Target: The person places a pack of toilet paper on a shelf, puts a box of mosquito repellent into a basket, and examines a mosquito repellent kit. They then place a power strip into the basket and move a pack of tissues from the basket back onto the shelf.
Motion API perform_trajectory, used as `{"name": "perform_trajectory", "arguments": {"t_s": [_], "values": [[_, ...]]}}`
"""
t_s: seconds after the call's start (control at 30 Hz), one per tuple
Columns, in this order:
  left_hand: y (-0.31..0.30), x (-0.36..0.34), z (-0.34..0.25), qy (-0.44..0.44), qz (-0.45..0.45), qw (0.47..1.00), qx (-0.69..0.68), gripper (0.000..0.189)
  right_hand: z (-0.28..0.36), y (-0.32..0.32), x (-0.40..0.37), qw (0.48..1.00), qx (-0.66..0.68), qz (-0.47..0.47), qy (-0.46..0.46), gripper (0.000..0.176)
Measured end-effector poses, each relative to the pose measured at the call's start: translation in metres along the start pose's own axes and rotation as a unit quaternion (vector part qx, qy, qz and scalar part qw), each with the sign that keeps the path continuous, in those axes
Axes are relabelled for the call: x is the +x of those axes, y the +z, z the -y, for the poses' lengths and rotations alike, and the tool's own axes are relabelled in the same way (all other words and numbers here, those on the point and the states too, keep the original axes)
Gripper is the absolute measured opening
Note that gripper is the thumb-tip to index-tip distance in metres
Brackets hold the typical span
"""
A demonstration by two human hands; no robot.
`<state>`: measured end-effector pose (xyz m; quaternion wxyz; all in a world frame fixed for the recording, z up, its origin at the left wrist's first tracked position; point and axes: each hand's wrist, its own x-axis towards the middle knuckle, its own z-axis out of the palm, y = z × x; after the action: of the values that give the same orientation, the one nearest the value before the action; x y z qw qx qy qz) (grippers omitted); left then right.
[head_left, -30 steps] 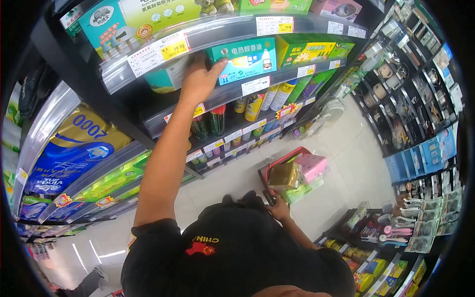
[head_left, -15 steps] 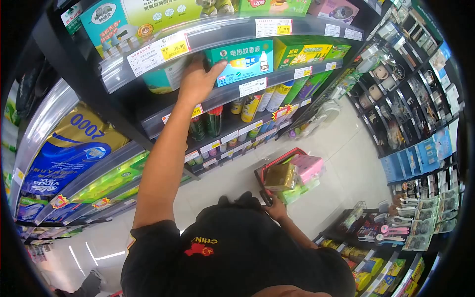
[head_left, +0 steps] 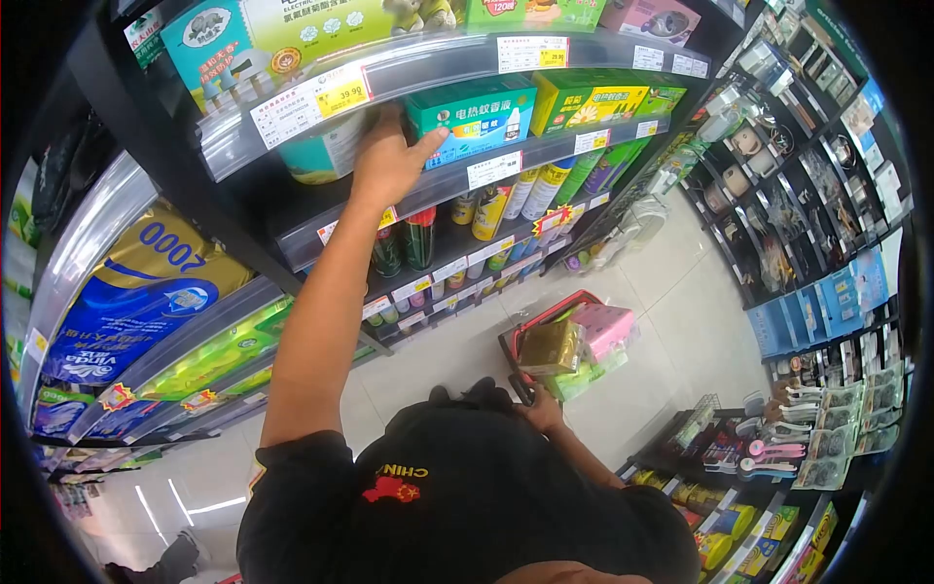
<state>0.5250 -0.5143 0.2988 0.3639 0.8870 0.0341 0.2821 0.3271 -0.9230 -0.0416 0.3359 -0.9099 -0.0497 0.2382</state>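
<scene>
My left hand [head_left: 389, 161] reaches onto a shelf and grips the left end of a teal and blue box of electric mosquito-repellent liquid [head_left: 474, 129]. The thumb presses on the box's front, and the fingers go behind its left side, partly hidden. Left of the hand, a pale green and white box [head_left: 326, 154] stands further back. A green and yellow box [head_left: 591, 102] stands to the right. Down at my side, my right hand [head_left: 543, 411] is closed round the dark handle of a red and black shopping basket [head_left: 508, 343], which holds a gold pack and a pink pack.
Price tags [head_left: 494, 170] line the shelf's front edge. Spray cans [head_left: 491, 212] fill the shelf below, and large boxes [head_left: 321, 49] stand above. Blue tissue packs [head_left: 136, 302] are at the left. Another rack [head_left: 778, 165] stands across the tiled floor [head_left: 662, 292]; a person's leg [head_left: 170, 560] shows bottom left.
The mosquito-repellent box has tilted a little, so more of its top shows. My left hand keeps its place on it. My right hand and the basket have not visibly moved.
</scene>
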Motion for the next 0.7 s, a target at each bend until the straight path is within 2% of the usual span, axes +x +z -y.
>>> {"name": "perform_trajectory", "arguments": {"t_s": [0.37,0.7], "values": [[0.0026,0.0013,0.0017,-0.002,-0.004,1.000,0.011,0.069,-0.0057,0.0015,0.0019,0.999,-0.003,-0.021,-0.030,0.077],[0.0017,0.0004,-0.0011,0.001,-0.007,1.000,0.011,0.067,-0.0035,0.0026,0.0020,1.000,-0.003,0.002,0.000,0.076]]}}
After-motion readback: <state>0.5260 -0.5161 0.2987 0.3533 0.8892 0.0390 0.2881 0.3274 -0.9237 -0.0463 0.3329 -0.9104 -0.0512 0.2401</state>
